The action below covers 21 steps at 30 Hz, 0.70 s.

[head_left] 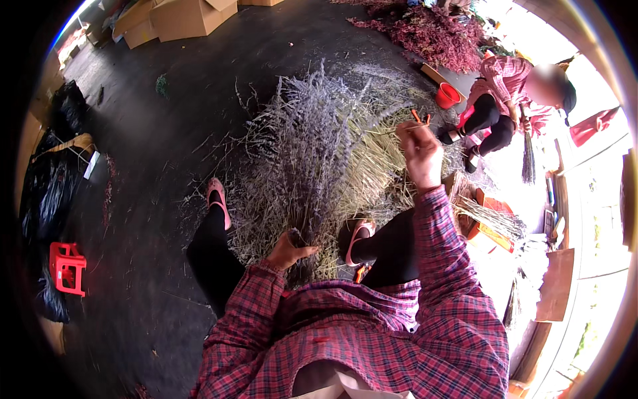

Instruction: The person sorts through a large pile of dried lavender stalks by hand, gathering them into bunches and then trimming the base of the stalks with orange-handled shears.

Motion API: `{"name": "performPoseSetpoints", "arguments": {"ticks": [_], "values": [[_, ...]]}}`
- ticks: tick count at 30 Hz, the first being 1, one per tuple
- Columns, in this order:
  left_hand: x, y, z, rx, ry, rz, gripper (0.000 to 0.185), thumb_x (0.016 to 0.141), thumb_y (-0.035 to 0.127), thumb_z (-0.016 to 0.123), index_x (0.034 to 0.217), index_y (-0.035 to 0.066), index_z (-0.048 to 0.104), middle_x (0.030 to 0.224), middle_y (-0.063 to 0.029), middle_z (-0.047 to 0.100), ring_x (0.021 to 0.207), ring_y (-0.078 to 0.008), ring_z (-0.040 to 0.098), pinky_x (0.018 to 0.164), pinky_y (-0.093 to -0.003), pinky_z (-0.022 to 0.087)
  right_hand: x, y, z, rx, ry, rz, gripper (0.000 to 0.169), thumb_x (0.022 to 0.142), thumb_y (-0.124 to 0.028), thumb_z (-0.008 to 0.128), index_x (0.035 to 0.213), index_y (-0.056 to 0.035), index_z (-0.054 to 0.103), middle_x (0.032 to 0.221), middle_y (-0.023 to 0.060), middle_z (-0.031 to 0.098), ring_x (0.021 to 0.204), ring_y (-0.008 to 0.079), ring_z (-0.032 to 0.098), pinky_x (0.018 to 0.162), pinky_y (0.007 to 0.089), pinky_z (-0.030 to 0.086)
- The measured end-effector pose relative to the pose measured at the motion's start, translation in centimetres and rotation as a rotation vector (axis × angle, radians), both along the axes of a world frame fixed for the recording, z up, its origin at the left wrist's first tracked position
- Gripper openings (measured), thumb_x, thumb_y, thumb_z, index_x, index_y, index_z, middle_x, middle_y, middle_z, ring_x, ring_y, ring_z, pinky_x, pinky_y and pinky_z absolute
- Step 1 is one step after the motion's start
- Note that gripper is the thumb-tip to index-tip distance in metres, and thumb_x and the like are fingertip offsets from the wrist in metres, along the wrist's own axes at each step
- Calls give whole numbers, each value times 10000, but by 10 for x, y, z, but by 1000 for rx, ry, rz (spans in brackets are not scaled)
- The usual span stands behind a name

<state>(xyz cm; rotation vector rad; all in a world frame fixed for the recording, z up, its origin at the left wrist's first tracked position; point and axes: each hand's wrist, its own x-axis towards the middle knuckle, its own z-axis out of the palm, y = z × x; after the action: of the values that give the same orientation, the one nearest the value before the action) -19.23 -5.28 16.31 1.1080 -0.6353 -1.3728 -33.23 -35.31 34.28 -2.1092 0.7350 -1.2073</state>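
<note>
My left hand (289,252) grips the lower stems of a dried lavender bundle (311,144), thumb lying across them. The flower heads fan out away from me, over a pile of loose lavender and straw-coloured stems (376,172) on the floor between my feet. Raised to the right of the bundle, my right hand (422,152) has its fingers pinched on a thin lavender stem (384,130). Two orange tool handles (421,117) show just beyond those fingertips; whether the hand holds them is unclear. Another orange-handled tool (363,273) lies by my right leg, partly hidden.
A co-worker (503,95) sits at right holding a dark stem bundle (528,149). Near them are a red bucket (448,96) and a pink-red dried flower heap (438,37). Trimmed stems (491,214) lie at right. Cardboard boxes (184,20), black plastic (55,184) and a red stool (68,268) stand leftward.
</note>
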Motion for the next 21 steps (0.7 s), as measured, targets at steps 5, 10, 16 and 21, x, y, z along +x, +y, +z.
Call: {"name": "performPoseSetpoints", "arguments": {"ticks": [5, 10, 16, 21], "values": [[7, 3, -15, -9, -63, 5, 468, 799, 64, 718, 1220, 8, 522, 1195, -138, 585, 1051, -260, 613, 914, -404, 536, -28, -38, 26, 88, 104, -214, 205, 904, -207, 628, 985, -24, 675, 856, 91, 705, 665, 88, 630, 592, 255, 518], [1, -1, -18, -39, -104, 32, 431, 795, 99, 737, 1180, 17, 560, 1111, -107, 628, 996, -222, 629, 867, -392, 542, -14, 50, -18, 696, 78, 405, 290, 879, -215, 664, 1046, 22, 657, 860, 74, 695, 627, 105, 605, 573, 236, 497], [-2, -3, -14, 89, -207, 1, 280, 804, 142, 730, 1038, 22, 635, 930, -31, 665, 800, -141, 610, 712, -335, 501, 4, 72, -59, 752, 127, 335, 174, 876, -119, 637, 975, 16, 683, 746, 52, 671, 589, 78, 594, 539, 218, 481], [5, 2, -31, 33, -248, 58, 267, 808, 142, 719, 1041, 41, 639, 929, -36, 662, 814, -157, 606, 731, -349, 497, -18, 44, -28, 622, -22, 153, 160, 883, -106, 591, 944, -8, 702, 752, 71, 686, 576, 85, 583, 526, 213, 466]]}}
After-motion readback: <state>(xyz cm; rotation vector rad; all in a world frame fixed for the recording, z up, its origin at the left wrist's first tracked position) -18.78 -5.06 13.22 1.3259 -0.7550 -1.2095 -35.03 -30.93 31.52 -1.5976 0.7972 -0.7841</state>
